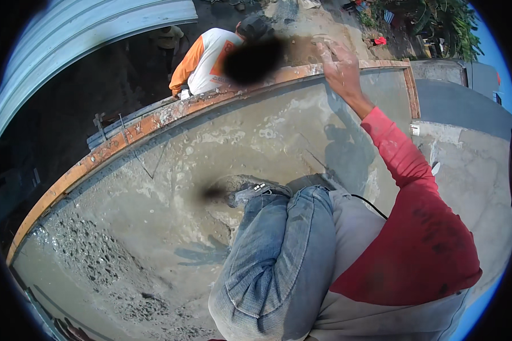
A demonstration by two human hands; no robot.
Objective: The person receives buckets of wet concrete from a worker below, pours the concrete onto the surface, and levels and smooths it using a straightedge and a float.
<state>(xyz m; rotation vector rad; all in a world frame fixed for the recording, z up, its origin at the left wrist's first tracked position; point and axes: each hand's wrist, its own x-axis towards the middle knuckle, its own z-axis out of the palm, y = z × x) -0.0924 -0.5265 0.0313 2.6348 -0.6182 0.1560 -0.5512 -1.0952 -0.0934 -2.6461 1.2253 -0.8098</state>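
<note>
My right hand (pixel 341 67) reaches over the far rim, just above the orange-brown form board (pixel 213 98). Its fingers are apart, and I see nothing clearly held in them. A red sleeve covers the arm. At the lower left rim, dark spread fingers (pixel 74 331) show partly, apparently those of my left hand, with nothing visible in them. Wet grey concrete (pixel 210 153) fills the space inside the board. My bent knees in blue jeans (pixel 279 250) are over it, and a mud-coated shoe (pixel 250 190) rests in the concrete.
Beyond the board crouches a co-worker (pixel 210 57) in a white and orange shirt, partly hidden by a dark blot. Rough aggregate (pixel 102 256) shows at left. A black cable (pixel 370 204) runs beside my hip. A corrugated metal sheet (pixel 85 40) overhangs the upper left.
</note>
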